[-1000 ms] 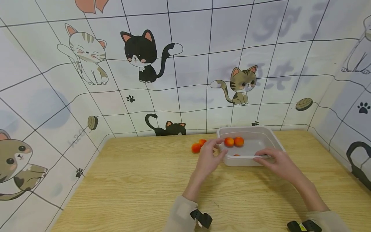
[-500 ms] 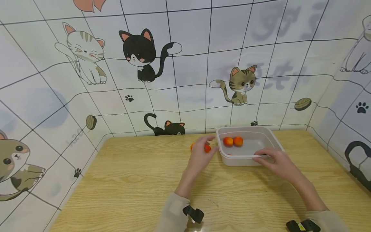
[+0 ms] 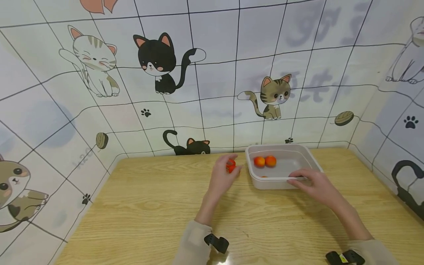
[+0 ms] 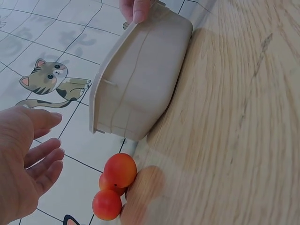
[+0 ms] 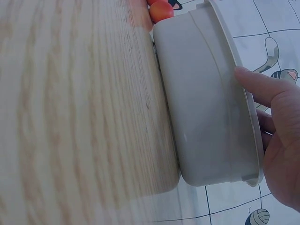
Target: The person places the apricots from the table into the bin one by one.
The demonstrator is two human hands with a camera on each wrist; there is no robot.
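Red fruits [image 4: 110,182] loose just left of the pale tub [image 3: 273,184]

Nearest, beige sleeves [image 3: 193,243] lie over the bench [image 3: 145,213]. The right hand [image 3: 314,183] pinches the tub's near rim, thumb outside and fingers inside. The left hand [image 3: 222,176] hangs close by the loose fruits, its thumb and fingers apart and gently bent; the left wrist view shows a gap and nothing gripped.

In the tub, one fruit [image 3: 264,177] barely shows above the near wall; farther in, a pair [image 3: 270,161] sits side by side at the left. Out on the bench, the three loose ones bunch together, one partly hidden behind the others. Farthest stands a cat-printed backdrop [image 3: 215,81].

The loose fruits are round and seem to touch, so a fingertip catching one could set the rest rolling, perhaps against the tub or toward the backdrop. Fingers coming from one side only might push the hidden one rather than trap it. Too hard a pull on the rim could slide or tilt the tub, rolling its contents.
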